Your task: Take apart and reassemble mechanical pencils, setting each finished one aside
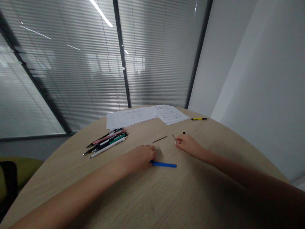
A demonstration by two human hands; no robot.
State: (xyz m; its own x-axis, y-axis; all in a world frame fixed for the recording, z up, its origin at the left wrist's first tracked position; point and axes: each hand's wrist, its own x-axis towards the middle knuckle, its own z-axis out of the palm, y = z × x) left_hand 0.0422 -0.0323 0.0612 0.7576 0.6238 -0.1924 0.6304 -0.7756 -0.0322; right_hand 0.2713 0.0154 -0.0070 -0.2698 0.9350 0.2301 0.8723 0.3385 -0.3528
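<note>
My left hand [144,156] is low over the table with its fingers curled, the thumb side on the end of a blue pen barrel [164,164]. The barrel points right along the tabletop, its left end hidden by the hand. A thin dark pen refill [159,139] lies just beyond my left fingertips. To the right, my right hand [187,143] pinches a small light-coloured piece [175,142], too small to name. By these fingertips a thin grey sliver [173,136] shows, and a small black piece [184,133] sits at the knuckles.
Several pens [107,142] lie in a pile at the left of the round wooden table [152,203]. Printed sheets [133,117] spread along the far edge. A yellow and black pen [199,119] lies at the far right. A green chair [26,165] stands at the left.
</note>
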